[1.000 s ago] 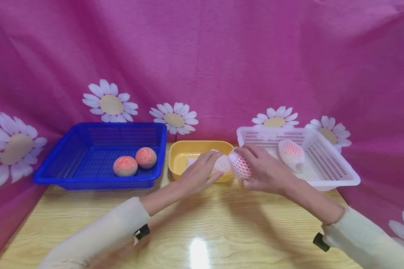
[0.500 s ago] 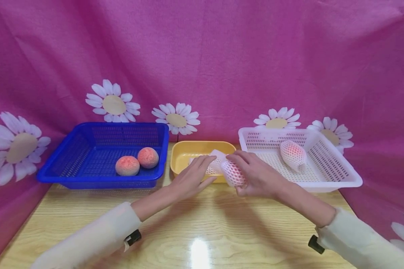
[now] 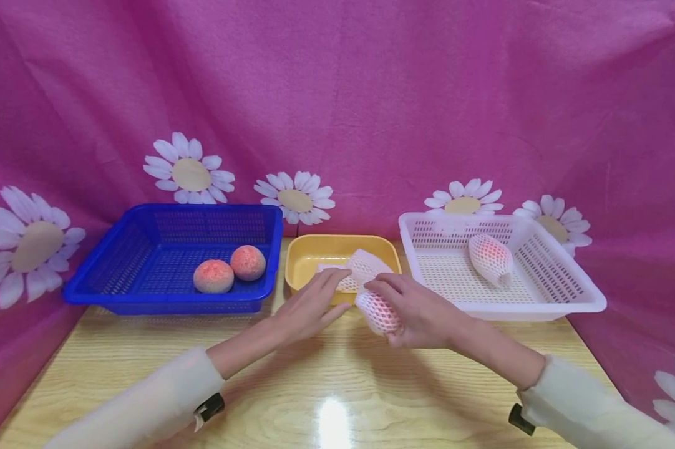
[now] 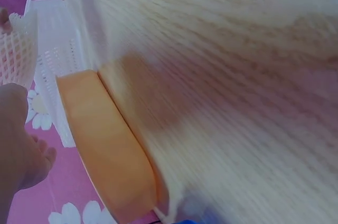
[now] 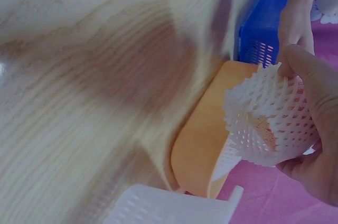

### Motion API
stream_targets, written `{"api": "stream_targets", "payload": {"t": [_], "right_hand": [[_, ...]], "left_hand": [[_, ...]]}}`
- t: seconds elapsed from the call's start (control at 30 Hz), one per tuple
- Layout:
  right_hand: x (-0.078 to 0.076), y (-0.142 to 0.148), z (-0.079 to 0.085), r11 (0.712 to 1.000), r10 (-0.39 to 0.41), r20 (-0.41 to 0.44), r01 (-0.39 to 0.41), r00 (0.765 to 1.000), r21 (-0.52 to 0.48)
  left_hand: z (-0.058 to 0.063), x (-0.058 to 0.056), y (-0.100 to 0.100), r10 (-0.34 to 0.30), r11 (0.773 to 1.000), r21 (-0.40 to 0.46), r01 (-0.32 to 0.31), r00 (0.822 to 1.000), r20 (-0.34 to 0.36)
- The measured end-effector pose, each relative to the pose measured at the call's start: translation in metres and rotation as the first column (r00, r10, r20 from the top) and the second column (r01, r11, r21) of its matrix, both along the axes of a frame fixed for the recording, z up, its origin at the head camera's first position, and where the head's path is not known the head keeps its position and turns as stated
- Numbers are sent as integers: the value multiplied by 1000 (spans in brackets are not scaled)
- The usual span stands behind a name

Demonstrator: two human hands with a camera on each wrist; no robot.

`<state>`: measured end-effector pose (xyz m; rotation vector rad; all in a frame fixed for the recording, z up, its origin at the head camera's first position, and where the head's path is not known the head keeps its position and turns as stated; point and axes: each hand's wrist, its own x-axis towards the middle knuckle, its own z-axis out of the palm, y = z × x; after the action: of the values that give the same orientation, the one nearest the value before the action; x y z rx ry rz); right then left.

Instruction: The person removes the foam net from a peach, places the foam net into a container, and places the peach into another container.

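Observation:
My right hand [image 3: 424, 312] grips a peach in a white foam net [image 3: 378, 313], held just in front of the yellow tub [image 3: 306, 257]. In the right wrist view, thumb and fingers are curled round the foam net [image 5: 282, 121], whose open end shows a bit of the peach inside. Nearby, to its left, my left hand [image 3: 309, 305] has its fingers stretched out and holds nothing. White foam nets [image 3: 365, 265] lie in the tub, partly hidden behind the hands.
On the left, a blue basket [image 3: 158, 299] contains two bare peaches [image 3: 213, 276]. A white basket [image 3: 438, 265] on the right holds another netted peach [image 3: 490, 259]. All stand on a wooden table [image 3: 292, 399] before a pink flowered cloth [image 3: 360, 112].
My right hand has brought the netted peach left and toward me, from the white basket's edge to before the tub. My left hand has drawn back slightly to the left.

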<state>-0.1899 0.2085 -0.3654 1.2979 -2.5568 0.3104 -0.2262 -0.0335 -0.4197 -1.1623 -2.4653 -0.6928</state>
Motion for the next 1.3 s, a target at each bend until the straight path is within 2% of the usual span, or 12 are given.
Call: {"api": "stream_targets", "payload": {"t": [0.5,0.87,1.3], "right_hand": [[3,-5,-25,999,41,8,-41,999,22],[5,-12,-38,997,24,78,-30,997,74],[4,-15,-48,992,22,113,-35,993,117]], "left_hand": [[-8,10,-12,-14,1000,-9,15,996,87],[-15,16,-16,-23,999,-31,27,991,129],[-22,17,-19,-13,1000,-23,15,994,109]]}}
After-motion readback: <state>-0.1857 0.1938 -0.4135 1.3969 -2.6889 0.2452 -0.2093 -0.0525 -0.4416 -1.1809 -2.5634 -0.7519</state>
